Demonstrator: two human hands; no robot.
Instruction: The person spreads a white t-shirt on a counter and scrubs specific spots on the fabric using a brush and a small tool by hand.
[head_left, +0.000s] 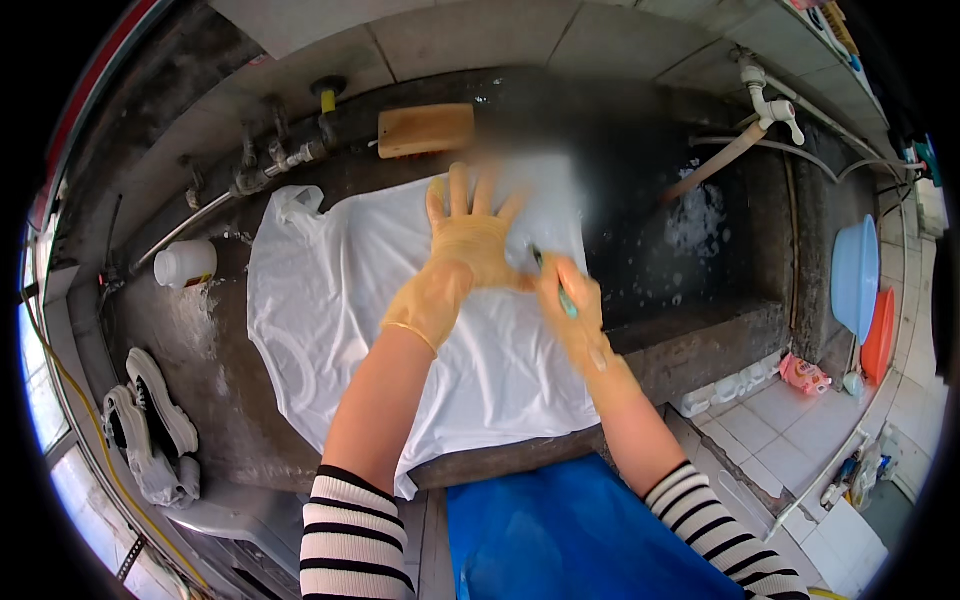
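Observation:
A wet white cloth garment (337, 300) lies spread and wrinkled over the dark stone slab of a wash basin. My left hand (471, 236), in a yellowish rubber glove, presses flat on its upper part with the fingers spread. Just right of it, my right hand (568, 289), gloved too, is closed around a slim tool with a green handle (568, 300). The tool's dark tip touches or nearly touches the cloth; its kind cannot be told. A blurred patch in the view hides some of the cloth's top edge and of my left fingertips.
Behind the cloth lies a wooden-backed brush (426, 130). On the right is a water-filled basin (675, 255) with a hose from a white tap (772, 109). A white plastic jar (186, 264) and black-and-white shoes (161, 405) are at left. Blue (855, 277) and red (879, 337) tubs stand far right.

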